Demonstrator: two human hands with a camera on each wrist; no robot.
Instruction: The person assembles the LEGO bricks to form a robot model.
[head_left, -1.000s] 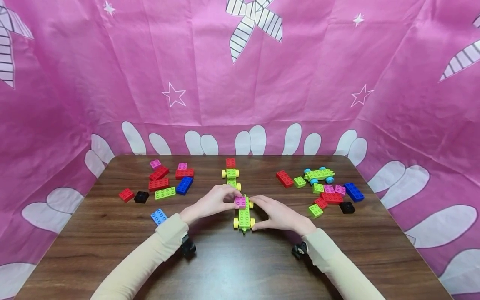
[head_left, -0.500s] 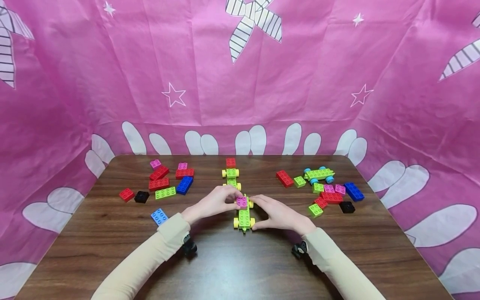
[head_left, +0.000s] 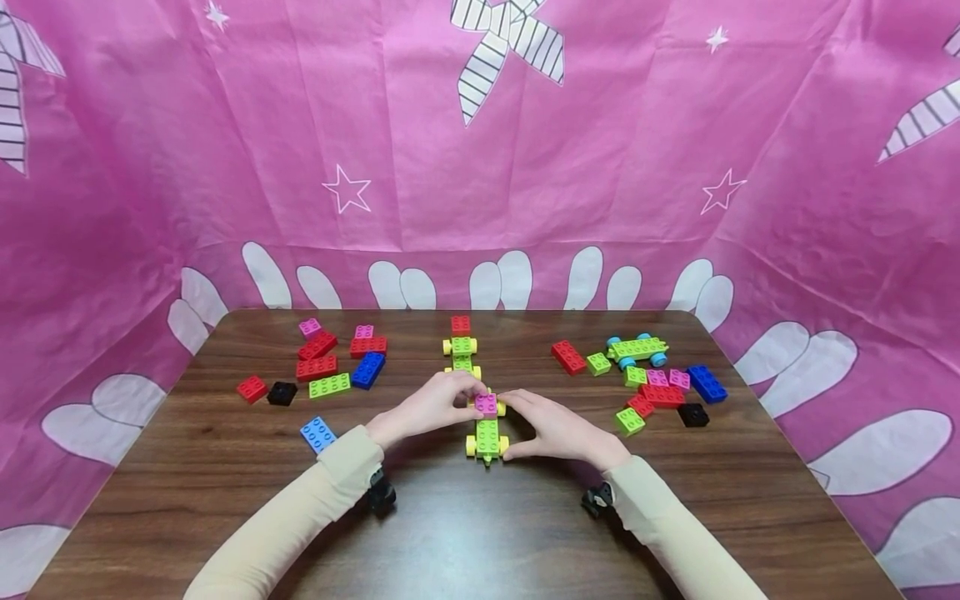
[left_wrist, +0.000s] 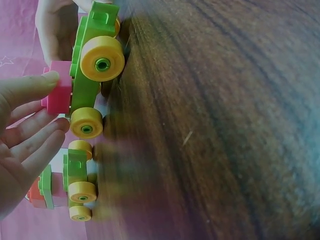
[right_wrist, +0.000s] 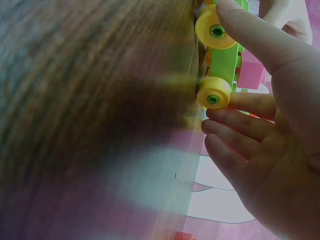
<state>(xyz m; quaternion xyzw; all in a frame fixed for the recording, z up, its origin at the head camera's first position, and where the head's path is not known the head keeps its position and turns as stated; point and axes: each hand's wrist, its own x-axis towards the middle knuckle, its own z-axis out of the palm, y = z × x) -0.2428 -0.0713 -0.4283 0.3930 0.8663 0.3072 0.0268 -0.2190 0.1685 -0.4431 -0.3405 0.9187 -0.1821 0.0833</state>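
In the head view my left hand (head_left: 435,404) pinches a pink building brick (head_left: 486,406) between thumb and fingers. The brick sits at the far end of a green toy car base (head_left: 487,435) with yellow wheels. From the left wrist view, the pink brick (left_wrist: 60,90) is against the base's studs; whether it is fully seated I cannot tell. My right hand (head_left: 555,427) holds the base along its right side, thumb at the near wheel (right_wrist: 216,27) and index finger by the far wheel (right_wrist: 214,95). The left fingers partly cover the base's far left wheel.
Behind stands another yellow-wheeled green base (head_left: 463,354), with a red brick (head_left: 461,325) at its far end. Loose bricks lie left, including a light blue brick (head_left: 318,434) near the left sleeve. More bricks and a blue-wheeled base (head_left: 637,347) lie right.
My left hand has shifted slightly right with the pink brick, which now lines up over the base's far end. The right hand has stayed in place.
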